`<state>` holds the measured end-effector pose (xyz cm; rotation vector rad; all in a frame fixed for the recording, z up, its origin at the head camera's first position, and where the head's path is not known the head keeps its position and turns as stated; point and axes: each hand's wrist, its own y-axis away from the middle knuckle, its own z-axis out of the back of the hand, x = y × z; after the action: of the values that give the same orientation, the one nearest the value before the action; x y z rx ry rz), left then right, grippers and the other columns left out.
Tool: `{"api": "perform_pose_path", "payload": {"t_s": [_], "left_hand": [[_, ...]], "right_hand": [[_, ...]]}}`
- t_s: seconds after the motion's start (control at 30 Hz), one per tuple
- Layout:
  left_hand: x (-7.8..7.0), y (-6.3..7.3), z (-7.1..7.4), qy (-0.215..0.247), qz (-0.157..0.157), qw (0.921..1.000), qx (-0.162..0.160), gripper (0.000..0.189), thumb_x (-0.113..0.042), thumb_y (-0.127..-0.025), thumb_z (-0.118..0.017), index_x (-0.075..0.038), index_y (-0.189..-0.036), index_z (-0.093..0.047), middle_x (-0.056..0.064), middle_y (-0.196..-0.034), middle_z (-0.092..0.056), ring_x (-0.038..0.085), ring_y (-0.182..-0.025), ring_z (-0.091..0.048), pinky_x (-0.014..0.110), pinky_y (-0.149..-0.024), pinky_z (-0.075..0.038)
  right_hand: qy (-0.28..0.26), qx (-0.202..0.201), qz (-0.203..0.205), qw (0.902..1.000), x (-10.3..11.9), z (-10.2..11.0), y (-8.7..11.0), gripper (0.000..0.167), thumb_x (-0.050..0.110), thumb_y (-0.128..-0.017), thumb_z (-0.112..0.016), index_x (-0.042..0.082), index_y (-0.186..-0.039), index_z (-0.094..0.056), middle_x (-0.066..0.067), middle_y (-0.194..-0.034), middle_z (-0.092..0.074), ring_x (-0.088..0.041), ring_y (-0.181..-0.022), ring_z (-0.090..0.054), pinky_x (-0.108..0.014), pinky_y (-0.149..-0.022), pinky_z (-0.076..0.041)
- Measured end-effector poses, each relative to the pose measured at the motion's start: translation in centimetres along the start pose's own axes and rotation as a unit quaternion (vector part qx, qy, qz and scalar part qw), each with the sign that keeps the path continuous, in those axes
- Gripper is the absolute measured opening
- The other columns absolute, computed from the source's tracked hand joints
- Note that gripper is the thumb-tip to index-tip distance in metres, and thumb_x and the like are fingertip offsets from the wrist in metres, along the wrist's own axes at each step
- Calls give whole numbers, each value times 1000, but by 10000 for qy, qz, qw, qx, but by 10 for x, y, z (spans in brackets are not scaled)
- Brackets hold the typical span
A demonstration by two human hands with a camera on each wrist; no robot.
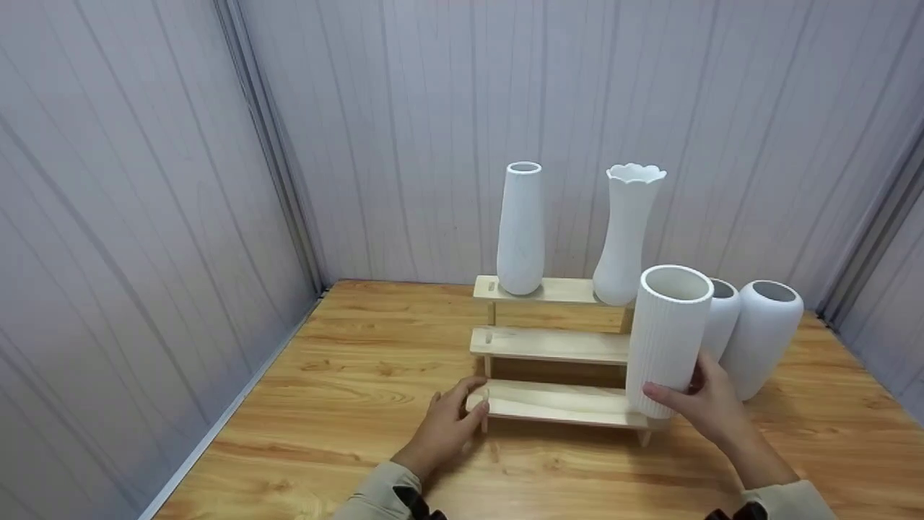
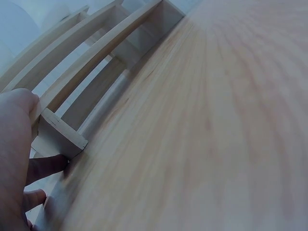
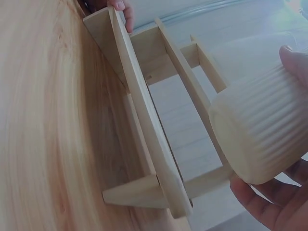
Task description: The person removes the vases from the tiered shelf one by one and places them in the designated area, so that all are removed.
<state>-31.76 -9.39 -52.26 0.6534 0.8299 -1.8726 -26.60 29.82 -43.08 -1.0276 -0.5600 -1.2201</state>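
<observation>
Head view: the ribbed white vase [image 1: 668,339], gripped by the widely curved right hand [image 1: 711,404] at the near right of the wooden stand [image 1: 563,402], is best kept upright. Left wrist: the left hand [image 2: 13,149] clasps the stand's near left end, usefully bracing it. Right wrist: the vase's underside appears raised.

Left of the left hand [image 1: 444,426] and right of the right hand [image 1: 713,408], streaked grey side walls [image 1: 108,217] meet a matching back wall [image 1: 411,130] beyond both at grey corner posts [image 1: 273,144], while a wood-grained table [image 1: 361,375] spreads beneath them.
</observation>
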Motion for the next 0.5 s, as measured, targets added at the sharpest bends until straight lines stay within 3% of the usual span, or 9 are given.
{"api": "perform_pose_path", "payload": {"t_s": [0.1,0.3,0.5], "left_hand": [[0,1,1,26,25,10000,53,48,-48,-104,-51,-23,-145,-50,0,-146,-55,28,-139,-46,69,-118,-7],[-1,1,1,-6,44,10000,40,49,-49,-104,-51,-22,-145,-51,1,-147,-55,29,-140,-46,69,-117,-7],[-1,0,1,-27,-3,10000,15,48,-49,-104,-51,-22,-144,-51,2,-148,-55,29,-139,-47,69,-117,-8]], "right_hand": [[-96,-123,73,9999,-4,3,3,79,13,-84,-84,5,-147,-37,-13,-137,-55,5,-109,-55,-19,-88,-49],[-465,-378,214,9980,-15,11,9,77,1,-82,-82,2,-146,-38,19,-122,-57,4,-108,-57,-16,-86,-50],[-539,-631,230,9963,-26,21,16,73,-4,-82,-80,5,-143,-41,25,-116,-58,5,-104,-59,-15,-83,-51]]}}
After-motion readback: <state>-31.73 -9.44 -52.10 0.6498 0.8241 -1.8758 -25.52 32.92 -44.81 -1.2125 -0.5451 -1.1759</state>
